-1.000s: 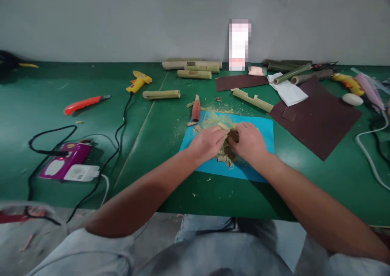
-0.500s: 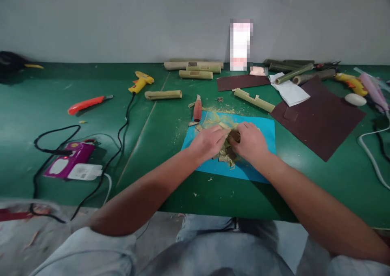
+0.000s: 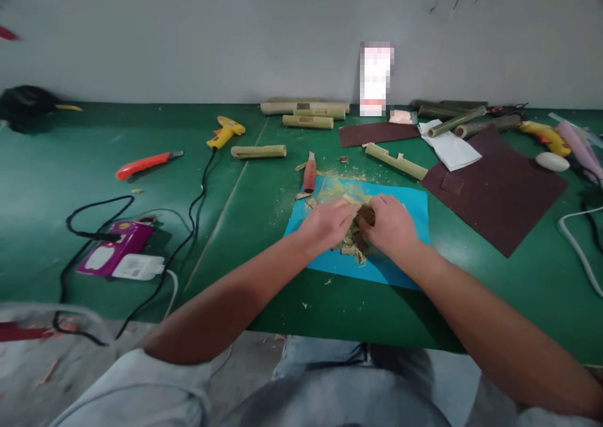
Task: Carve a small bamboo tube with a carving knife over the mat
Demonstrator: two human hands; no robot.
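Over a blue sheet (image 3: pixel 409 270) strewn with shavings, my two hands meet with fingers curled. My left hand (image 3: pixel 332 223) pinches a small pale bamboo piece (image 3: pixel 351 199), mostly covered by the fingers. Closed on a small brown piece of sandpaper (image 3: pixel 365 215) is my right hand (image 3: pixel 390 223), its fingertips close to the left ones. Whether the sandpaper touches the bamboo is hidden. Bamboo chips and shavings (image 3: pixel 349 250) lie in a heap below the hands. A carving knife with a reddish handle (image 3: pixel 309 176) rests at the sheet's upper left corner.
Bamboo tubes (image 3: pixel 308 122) lie along the wall, and a notched one (image 3: pixel 396 161) sits beyond the sheet. Large brown sandpaper (image 3: pixel 504 194) is at right. To the left are a red utility knife (image 3: pixel 144 165), a yellow glue gun (image 3: pixel 225 132) and a corded purple power box (image 3: pixel 115 248).
The whole view has shifted slightly, so things appear a little lower and farther right. My hands keep nearly the same pose and grip over the blue sheet.
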